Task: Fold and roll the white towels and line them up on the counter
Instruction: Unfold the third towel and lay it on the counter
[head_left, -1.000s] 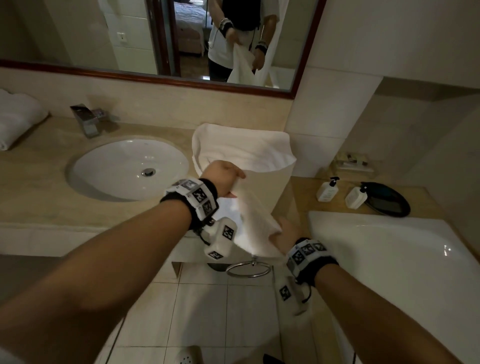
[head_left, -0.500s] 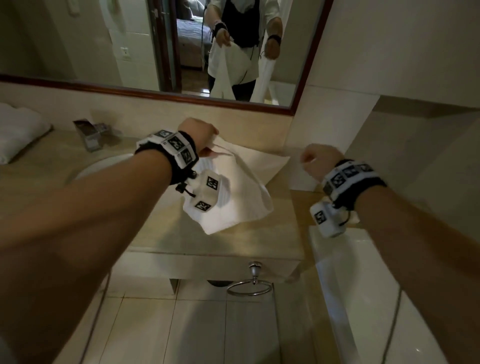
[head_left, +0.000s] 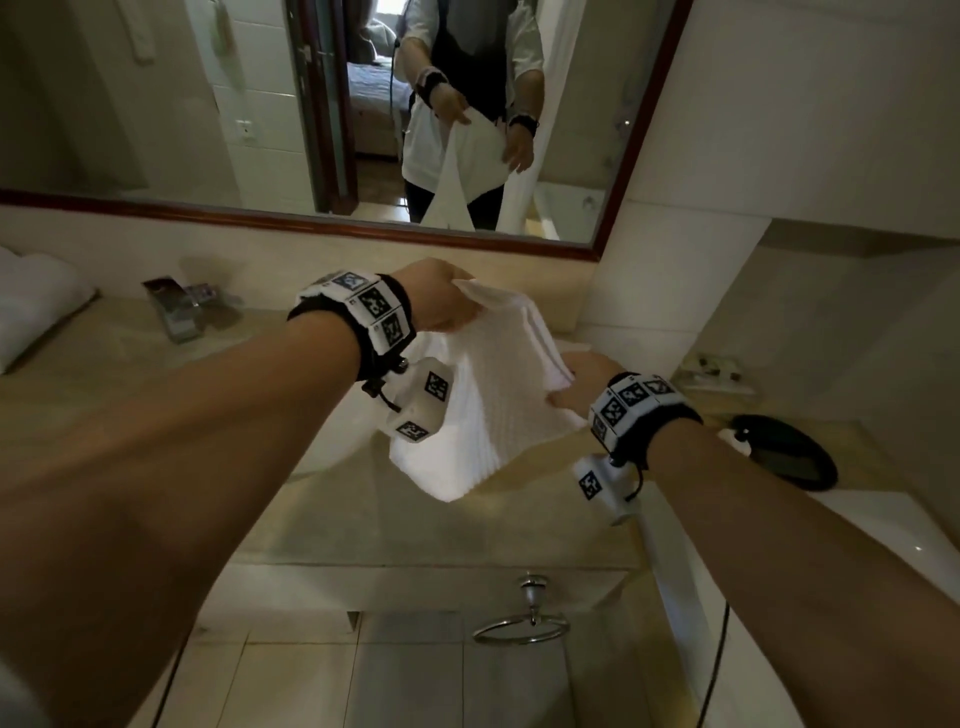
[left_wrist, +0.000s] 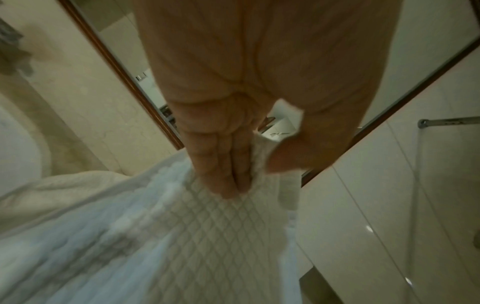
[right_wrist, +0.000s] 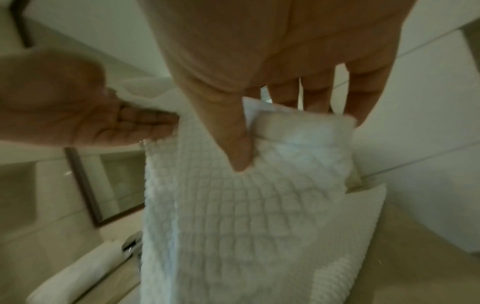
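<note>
A white waffle-textured towel (head_left: 488, 400) hangs folded in the air over the counter (head_left: 130, 374). My left hand (head_left: 467, 306) pinches its upper corner between thumb and fingers (left_wrist: 226, 174); the towel (left_wrist: 207, 236) drops away below them. My right hand (head_left: 563, 387) grips the towel's right edge, lower down. In the right wrist view its thumb (right_wrist: 241, 152) lies on the front of the towel (right_wrist: 246, 205) and the fingers (right_wrist: 311, 96) go behind the folded layers. Another white towel (head_left: 31, 306) lies at the counter's far left.
A chrome faucet (head_left: 182, 306) stands at the back of the counter, with the sink mostly hidden behind my left arm. A black dish (head_left: 784, 452) sits at the right by the bathtub rim (head_left: 857, 525). A towel ring (head_left: 524, 623) hangs under the counter front. The mirror (head_left: 311, 130) spans the wall.
My right hand, off the towel and fisted half a second ago, has come back to grip its right edge. The left hand has kept its hold and lifted the corner.
</note>
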